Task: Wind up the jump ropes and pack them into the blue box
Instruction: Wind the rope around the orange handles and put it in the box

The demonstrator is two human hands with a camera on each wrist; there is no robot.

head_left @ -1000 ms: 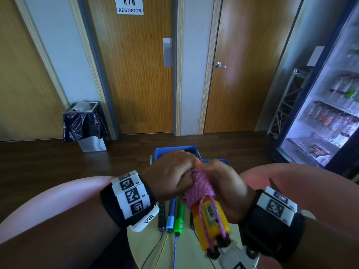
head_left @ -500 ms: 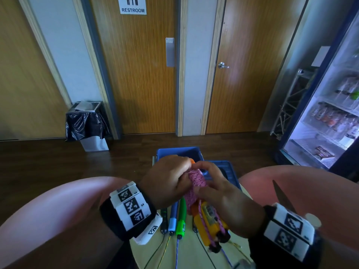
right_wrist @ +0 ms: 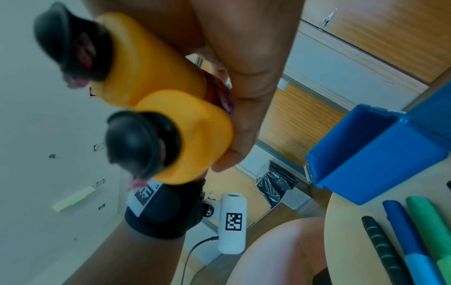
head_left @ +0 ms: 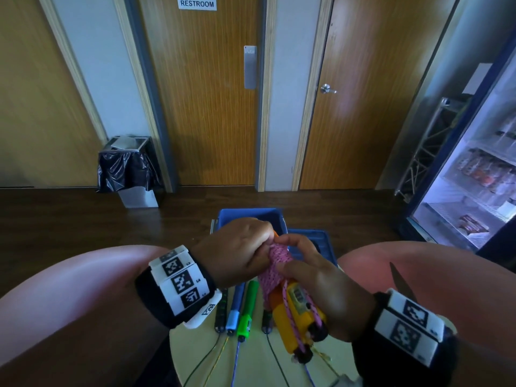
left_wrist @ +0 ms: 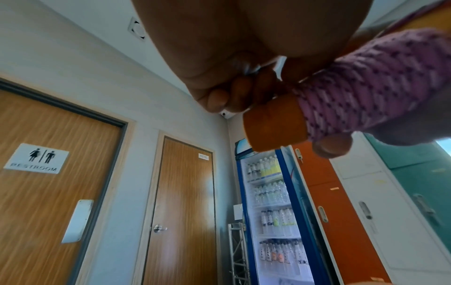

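Both hands met above the table (head_left: 251, 358): left hand (head_left: 237, 252) and right hand (head_left: 315, 277) gripped the wound rope (head_left: 276, 263).

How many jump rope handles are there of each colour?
Yellow handles: 2, wound with pink rope, held in the right hand
Black handles: 2, one partly hidden
Blue handle: 1
Green handle: 1
Total: 6

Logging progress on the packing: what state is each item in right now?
Pink braided jump rope: wound round its yellow handles, held by both hands.
Left hand: pinching the rope's top.
Right hand: gripping the handles.
Blue plastic box: open.
Green-handled rope: unwound, on table.
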